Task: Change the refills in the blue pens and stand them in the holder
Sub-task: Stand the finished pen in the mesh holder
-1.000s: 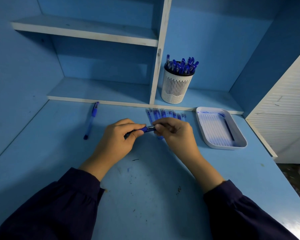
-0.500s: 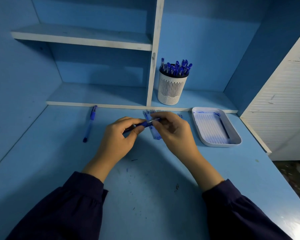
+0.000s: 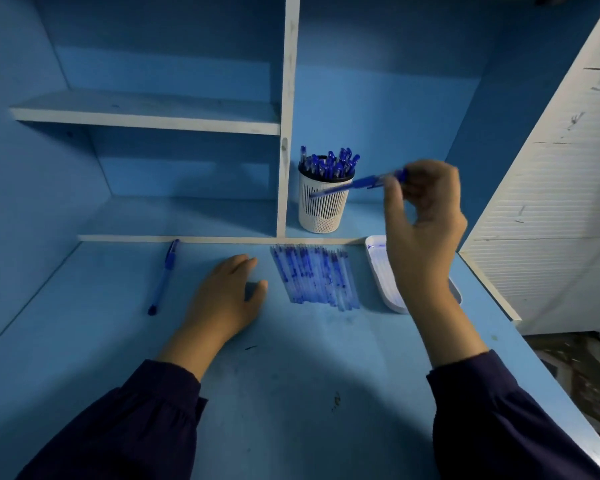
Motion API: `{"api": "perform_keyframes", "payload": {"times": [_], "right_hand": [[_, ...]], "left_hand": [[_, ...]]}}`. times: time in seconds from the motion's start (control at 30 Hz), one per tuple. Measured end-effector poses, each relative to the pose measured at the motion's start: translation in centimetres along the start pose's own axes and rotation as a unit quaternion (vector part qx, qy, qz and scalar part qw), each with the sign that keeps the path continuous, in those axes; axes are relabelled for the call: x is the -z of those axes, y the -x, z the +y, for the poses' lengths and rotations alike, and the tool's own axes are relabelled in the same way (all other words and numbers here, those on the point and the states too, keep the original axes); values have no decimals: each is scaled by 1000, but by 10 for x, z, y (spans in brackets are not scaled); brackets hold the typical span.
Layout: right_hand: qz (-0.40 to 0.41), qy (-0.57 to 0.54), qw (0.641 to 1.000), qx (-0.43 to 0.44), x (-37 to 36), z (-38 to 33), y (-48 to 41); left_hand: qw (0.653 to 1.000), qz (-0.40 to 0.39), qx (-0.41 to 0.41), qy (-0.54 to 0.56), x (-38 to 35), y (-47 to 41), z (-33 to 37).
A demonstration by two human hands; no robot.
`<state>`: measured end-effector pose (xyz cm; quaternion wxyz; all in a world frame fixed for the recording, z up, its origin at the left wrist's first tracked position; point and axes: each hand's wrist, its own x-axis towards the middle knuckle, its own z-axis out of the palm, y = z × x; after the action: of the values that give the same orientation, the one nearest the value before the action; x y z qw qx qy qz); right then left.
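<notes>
My right hand (image 3: 425,216) is raised and grips a blue pen (image 3: 359,184), held nearly level in front of the white slotted holder (image 3: 323,209). The holder stands on the low shelf and is full of several blue pens (image 3: 329,164). My left hand (image 3: 227,294) rests flat on the desk, fingers apart, holding nothing. A row of several clear refills (image 3: 314,277) lies on the desk between my hands. Another blue pen (image 3: 163,277) lies alone on the desk to the left.
A white tray (image 3: 383,275) sits on the desk at the right, partly hidden by my right wrist. A vertical shelf divider (image 3: 286,133) rises just left of the holder. A white slatted cabinet (image 3: 548,202) borders the desk on the right.
Both hands held the pen over the refills before. My left hand has let go and dropped to the desk; my right hand has lifted the pen up toward the holder.
</notes>
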<state>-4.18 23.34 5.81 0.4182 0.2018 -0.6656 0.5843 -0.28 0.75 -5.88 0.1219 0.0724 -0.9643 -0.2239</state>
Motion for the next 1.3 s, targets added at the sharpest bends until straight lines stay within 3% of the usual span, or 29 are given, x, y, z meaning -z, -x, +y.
{"api": "perform_keyframes", "payload": {"times": [0.27,0.47,0.6,0.7,0.93,1.17,1.3], "right_hand": [[34,63,990,118,-25,0,-75],[-85,148,979,109,-57,34,-94],[-189,227,953,65,-77,64,-88],[-222,259,939,46,-83,80,-83],[-284,279,913,84,-75,88,-89],[-229,236,941,79,-54,63,-29],[-273,206,937,75,-52,53,23]], "left_hand": [[1000,-30,-6,0,2,-20,4],[999,-32,2,4,-3,-23,0],[1000,-22,-5,3,-4,-22,-3],[1000,-6,-21,5,-5,-22,-5],[1000,-1,-22,9,-4,-21,-3],[999,13,-39,12,-2,-12,-4],[997,38,-69,6,9,1,-8]]}}
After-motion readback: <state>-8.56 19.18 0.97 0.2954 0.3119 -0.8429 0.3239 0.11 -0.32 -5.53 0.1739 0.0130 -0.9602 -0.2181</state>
